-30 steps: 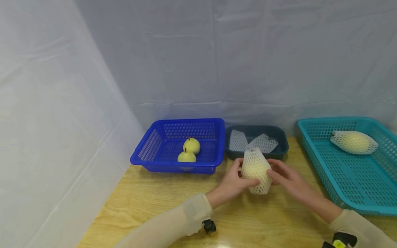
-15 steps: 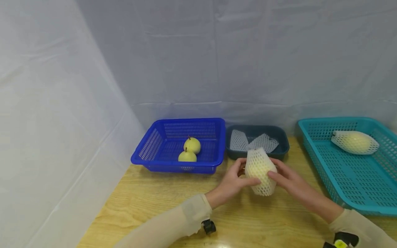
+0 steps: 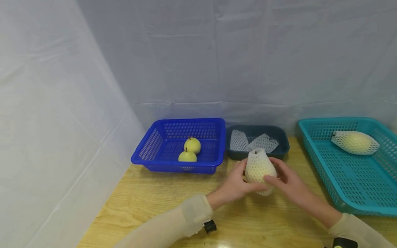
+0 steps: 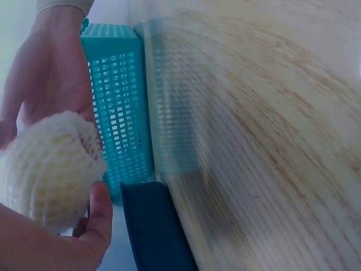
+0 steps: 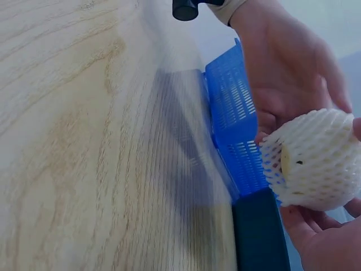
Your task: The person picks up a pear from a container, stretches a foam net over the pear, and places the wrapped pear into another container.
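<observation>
A pear [image 3: 260,169] in a white foam net sleeve is held up between both hands above the table. My left hand [image 3: 236,182] grips it from the left, thumb across its front. From the other side my right hand [image 3: 289,181] grips it, its thumb on the front of the netting. The sleeve's narrow upper end stands open around the stem. In the right wrist view the netted pear [image 5: 321,161] shows bare yellowish skin through the sleeve's lower opening. The left wrist view shows the netted pear [image 4: 53,169] between the two hands.
A blue basket [image 3: 176,164] with two bare pears [image 3: 190,151] stands at the left. Behind the hands, a dark tub [image 3: 280,137] holds empty foam net sleeves [image 3: 263,143]. At the right, a teal basket [image 3: 356,179] contains another netted pear [image 3: 355,142].
The netted pear has shifted slightly right and turned more upright, so its open top shows. The left thumb has moved right across the pear's front. Both hands keep their hold.
</observation>
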{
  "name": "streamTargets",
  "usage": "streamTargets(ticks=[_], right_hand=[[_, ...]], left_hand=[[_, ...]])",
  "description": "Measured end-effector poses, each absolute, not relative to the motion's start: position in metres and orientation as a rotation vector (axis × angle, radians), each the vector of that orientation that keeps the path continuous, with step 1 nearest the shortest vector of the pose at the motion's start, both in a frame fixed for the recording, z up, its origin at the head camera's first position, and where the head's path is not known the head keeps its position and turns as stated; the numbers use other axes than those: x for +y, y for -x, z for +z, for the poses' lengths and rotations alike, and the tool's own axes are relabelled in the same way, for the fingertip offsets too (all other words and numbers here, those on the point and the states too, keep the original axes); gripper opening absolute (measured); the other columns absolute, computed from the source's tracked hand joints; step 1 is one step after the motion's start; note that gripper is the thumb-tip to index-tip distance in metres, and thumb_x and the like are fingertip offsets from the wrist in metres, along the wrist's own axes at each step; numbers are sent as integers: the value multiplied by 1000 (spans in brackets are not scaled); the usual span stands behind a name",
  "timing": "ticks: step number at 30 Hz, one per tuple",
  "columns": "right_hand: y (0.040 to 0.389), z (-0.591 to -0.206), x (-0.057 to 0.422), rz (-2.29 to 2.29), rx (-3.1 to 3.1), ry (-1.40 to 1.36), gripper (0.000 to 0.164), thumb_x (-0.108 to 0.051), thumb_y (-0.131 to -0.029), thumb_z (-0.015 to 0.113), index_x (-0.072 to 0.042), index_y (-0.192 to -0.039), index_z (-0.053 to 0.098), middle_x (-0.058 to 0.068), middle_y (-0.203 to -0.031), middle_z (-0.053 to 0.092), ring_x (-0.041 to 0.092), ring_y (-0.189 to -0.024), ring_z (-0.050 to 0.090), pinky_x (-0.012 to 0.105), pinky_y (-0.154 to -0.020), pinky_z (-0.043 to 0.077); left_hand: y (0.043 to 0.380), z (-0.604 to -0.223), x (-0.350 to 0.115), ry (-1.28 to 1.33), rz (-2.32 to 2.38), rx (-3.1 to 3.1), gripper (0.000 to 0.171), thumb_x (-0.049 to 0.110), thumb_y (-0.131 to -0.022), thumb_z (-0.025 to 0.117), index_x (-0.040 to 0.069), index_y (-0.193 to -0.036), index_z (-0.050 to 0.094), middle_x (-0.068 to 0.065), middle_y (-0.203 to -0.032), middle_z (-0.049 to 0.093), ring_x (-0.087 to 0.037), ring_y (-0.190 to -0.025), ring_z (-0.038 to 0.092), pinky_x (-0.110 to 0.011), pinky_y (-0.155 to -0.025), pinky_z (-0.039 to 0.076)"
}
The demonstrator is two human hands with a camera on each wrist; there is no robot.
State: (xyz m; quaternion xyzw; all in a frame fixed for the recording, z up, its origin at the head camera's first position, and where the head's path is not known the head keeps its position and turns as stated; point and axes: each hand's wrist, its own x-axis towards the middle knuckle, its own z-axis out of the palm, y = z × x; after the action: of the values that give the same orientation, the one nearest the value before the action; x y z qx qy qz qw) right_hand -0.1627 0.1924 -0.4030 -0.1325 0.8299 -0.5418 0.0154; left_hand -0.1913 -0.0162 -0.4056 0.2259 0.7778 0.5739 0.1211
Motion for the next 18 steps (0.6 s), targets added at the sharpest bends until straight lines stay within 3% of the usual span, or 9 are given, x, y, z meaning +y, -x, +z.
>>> streamTargets(ticks=[4,8,14,16,18], right_hand=[[162,-404,190,-1705,2574,439,67,-23,-102,61,0,-155,27,26,-137,49,36,-114,59,29,-79,56],[162,-406,191,-1727,2552,501,70,-17,-99,64,0,-155,26,26,-137,48,29,-115,58,28,-81,57],[163,-409,197,-1725,2490,572,75,-15,-97,67,-4,-157,23,25,-144,43,-2,-111,55,27,-84,57],[163,-408,198,-1714,2492,616,74,-14,-97,66,-7,-158,24,24,-145,43,-2,-112,55,29,-85,57],[164,-406,200,-1674,2528,661,74,-14,-97,67,-10,-158,25,22,-145,44,6,-116,56,30,-86,56]], left_hand=[[189,-407,-12,-607,1638,2345,86,37,-79,86,25,-150,40,4,-131,48,-7,-109,53,-21,-86,51],[188,-408,-11,-603,1593,2440,87,35,-76,87,22,-148,41,5,-129,49,-8,-107,54,-23,-88,50],[188,-409,-11,-721,1563,2505,85,18,-71,88,24,-143,43,8,-126,54,-6,-105,55,-24,-91,49],[188,-410,-11,-773,1571,2502,84,12,-70,87,23,-142,43,7,-126,54,-6,-106,55,-24,-93,48],[188,-410,-12,-815,1568,2511,84,8,-70,86,22,-141,43,7,-128,54,-6,-109,54,-25,-96,47]])
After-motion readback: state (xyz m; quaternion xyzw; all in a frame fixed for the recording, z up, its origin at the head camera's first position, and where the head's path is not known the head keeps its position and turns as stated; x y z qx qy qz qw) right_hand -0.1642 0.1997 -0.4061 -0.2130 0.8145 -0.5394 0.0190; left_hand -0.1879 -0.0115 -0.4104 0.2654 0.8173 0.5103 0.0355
